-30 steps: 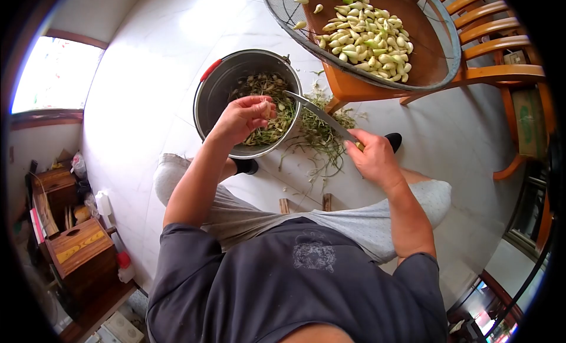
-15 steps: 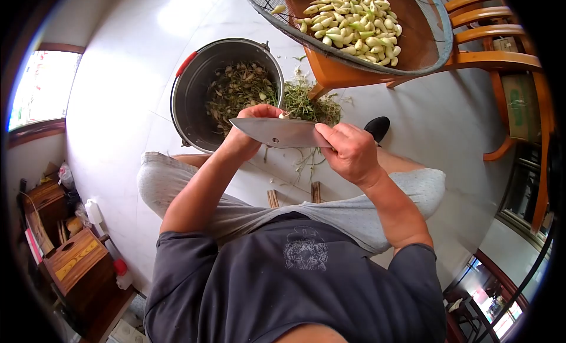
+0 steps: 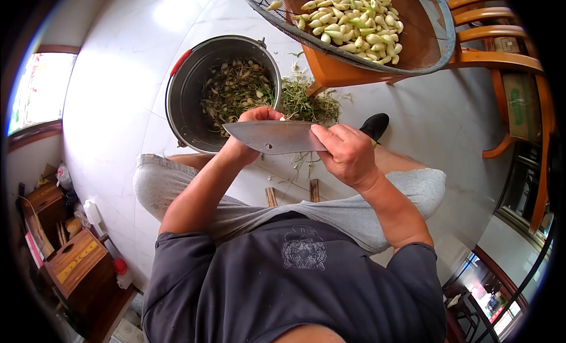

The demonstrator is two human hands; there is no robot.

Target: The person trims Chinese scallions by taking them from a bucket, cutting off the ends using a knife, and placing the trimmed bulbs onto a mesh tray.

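Wooden boxes (image 3: 76, 260) sat far left by the wall, a white bottle (image 3: 92, 211) next to them. Next over, a steel pot (image 3: 180, 101) with a red handle stood on the white floor (image 3: 130, 77), holding a heap of green-brown trimmings (image 3: 236, 89); more trimmings lay loose on the floor just right of the pot. Left hand (image 3: 256, 127) was raised in front of the pot's near rim, fingers curled shut around something small and pale (mostly hidden by the blade, can't tell what exactly). Cleaver (image 3: 274, 136) was held flat-side up, blade pointing left, its edge touching the left hand. Right hand (image 3: 348, 154) was clamped on the cleaver's handle end, thumb pressed on the blade. Both hands hovered above the knees, over the floor. Top right, a wire-mesh tray (image 3: 436, 48) rested on an orange wooden chair (image 3: 501, 60), loaded with peeled garlic cloves (image 3: 351, 18), well apart from the hands.
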